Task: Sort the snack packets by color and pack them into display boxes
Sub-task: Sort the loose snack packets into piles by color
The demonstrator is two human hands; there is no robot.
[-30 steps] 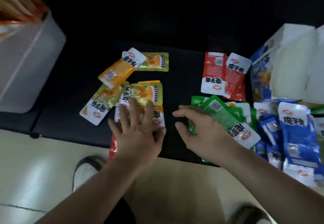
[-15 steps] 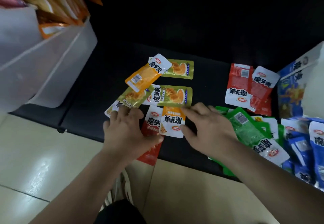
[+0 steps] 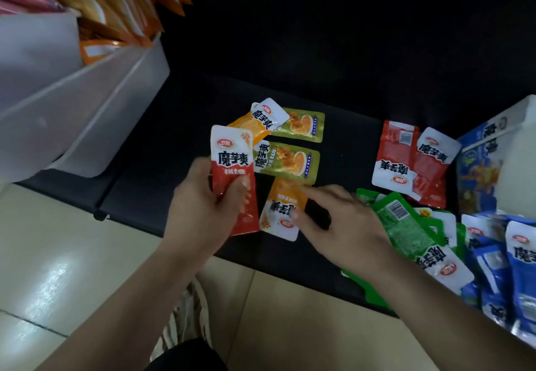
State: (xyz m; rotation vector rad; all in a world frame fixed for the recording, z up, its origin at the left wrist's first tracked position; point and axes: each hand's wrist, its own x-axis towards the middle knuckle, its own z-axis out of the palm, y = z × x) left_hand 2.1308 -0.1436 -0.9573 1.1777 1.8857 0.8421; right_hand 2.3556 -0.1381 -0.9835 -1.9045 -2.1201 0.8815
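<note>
Black counter (image 3: 342,144) mid-sort: the left hand (image 3: 203,205) clasps a red packet (image 3: 232,179) in curled fingers at 9 o'clock of the orange packet (image 3: 285,205), pressed flat under the right hand (image 3: 342,225), fingers loosely straight; such light, limp, slick pouches probably pinch best by a sealed end.

Open lane I can see: bare black tabletop (image 3: 348,161) in frame centre, between the yellow-green packets (image 3: 290,159) and the red pair (image 3: 397,153); also the bare strip left of centre, beside the white bin (image 3: 87,103) filling upper left. Right side blocked: green pile (image 3: 406,231), blue pile (image 3: 519,269), blue display box (image 3: 475,173). Front edge crowded by left hand (image 3: 203,208) gripping a red packet (image 3: 229,176) and right hand (image 3: 342,225) resting on an orange packet (image 3: 287,199).
</note>
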